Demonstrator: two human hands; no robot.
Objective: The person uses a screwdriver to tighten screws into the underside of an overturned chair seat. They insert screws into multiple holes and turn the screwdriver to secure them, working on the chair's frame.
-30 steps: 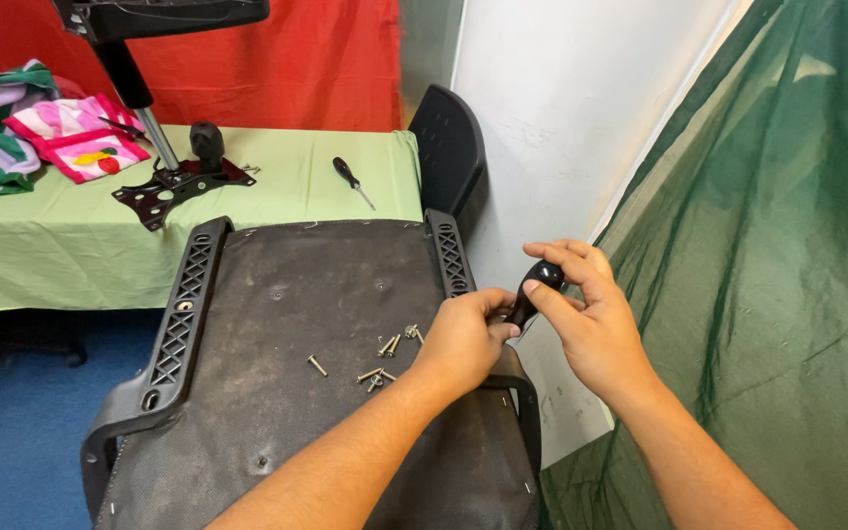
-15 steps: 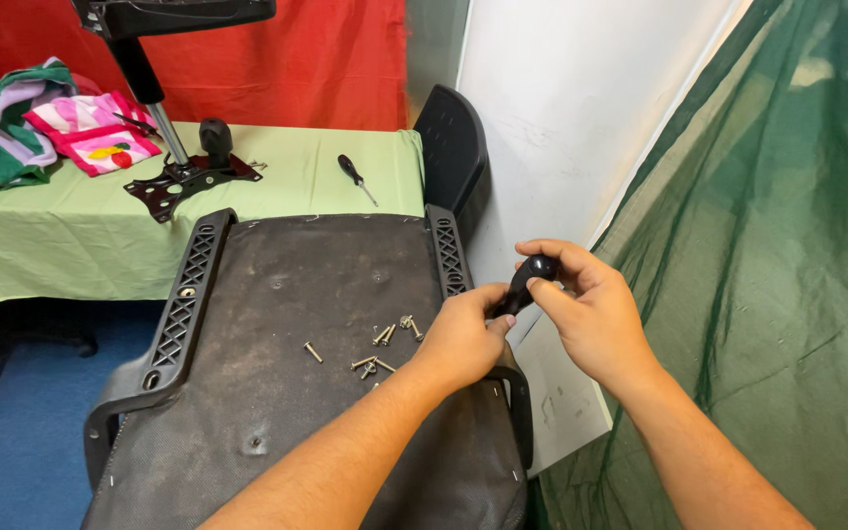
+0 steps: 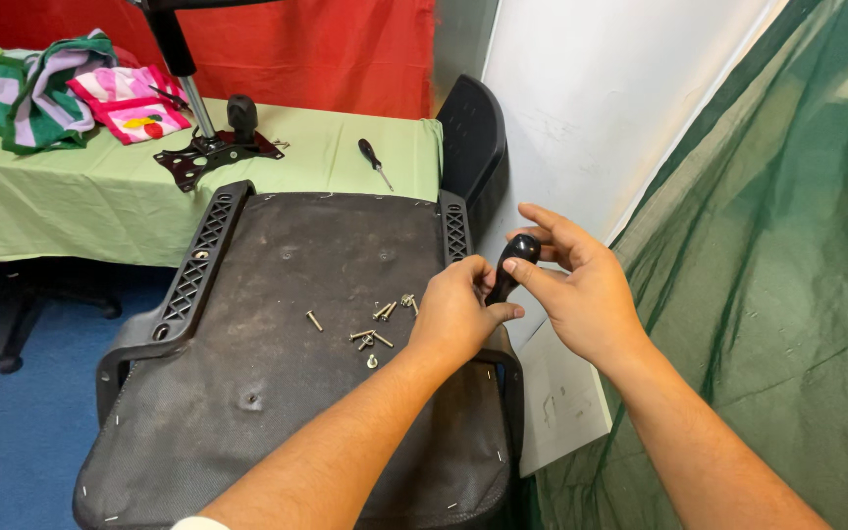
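Your right hand (image 3: 581, 294) and left hand (image 3: 458, 309) both pinch the black knob (image 3: 514, 263) at the upturned seat's (image 3: 296, 294) right edge (looks stiff, smooth plastic, so grip its round head).

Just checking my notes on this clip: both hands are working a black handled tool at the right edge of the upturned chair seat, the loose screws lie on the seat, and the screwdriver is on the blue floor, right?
Not quite. The screwdriver lies on the green table, not the blue floor, as the head view shows. The rest holds: left hand and right hand work the black handled tool at the upturned chair seat's right edge, loose screws on it.
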